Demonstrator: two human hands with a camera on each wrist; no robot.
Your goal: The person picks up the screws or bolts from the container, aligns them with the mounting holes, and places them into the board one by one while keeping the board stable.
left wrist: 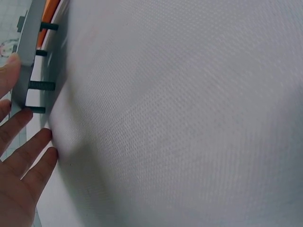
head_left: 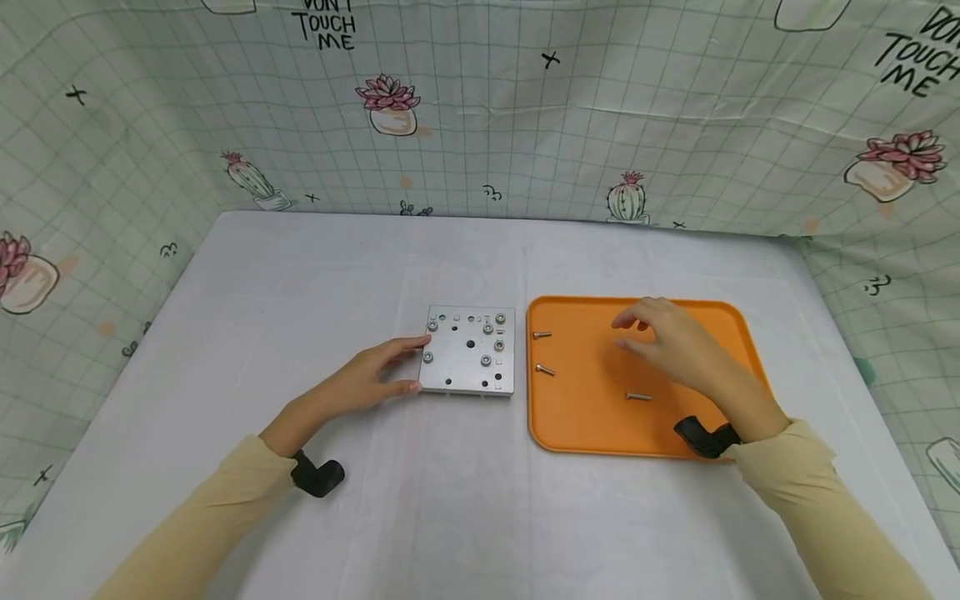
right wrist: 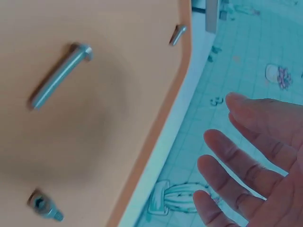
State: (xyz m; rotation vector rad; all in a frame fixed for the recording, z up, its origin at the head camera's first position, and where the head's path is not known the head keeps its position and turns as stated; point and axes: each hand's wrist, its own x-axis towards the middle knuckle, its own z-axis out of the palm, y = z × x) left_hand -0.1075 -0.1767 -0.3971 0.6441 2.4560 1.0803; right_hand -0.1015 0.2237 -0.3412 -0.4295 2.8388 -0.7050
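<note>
Where the left hand (head_left: 360,379) meets the drilled metal plate (head_left: 459,367): its thumb and a fingertip, well parted, rest against the 9 o'clock side, the thumb by the 8 o'clock corner; the fingers are not wrapped round it.
Right hand (head_left: 672,343): poised over the orange tray (head_left: 585,429), fingers lightly bent and spread, thumb apart, nothing held between them.
Nearest loose screw (head_left: 639,397): in the tray at about 7 o'clock from the right hand, long axis running 9 to 3, head at the 9 o'clock end; the right hand is much the nearer.
Side screws: by the tray's 9 o'clock rim, the farther screw (head_left: 542,335) lies at 9 o'clock from the right hand, axis 9 to 3; the closer-in screw (head_left: 545,369) lies just under 9, canted 10 to 4.
Plate and tray: apart, the plate just beside the tray at its 9 o'clock; six screw heads (head_left: 486,361) show on the plate's face among bare holes.
Left wrist view: threaded shanks (left wrist: 41,85) jut from the plate's underside, hidden from the head camera; whether their tips touch the tablecloth (left wrist: 165,118), I cannot tell.
Right wrist view: one loose screw's head shows a socket recess (right wrist: 40,203), too small to read from above.
</note>
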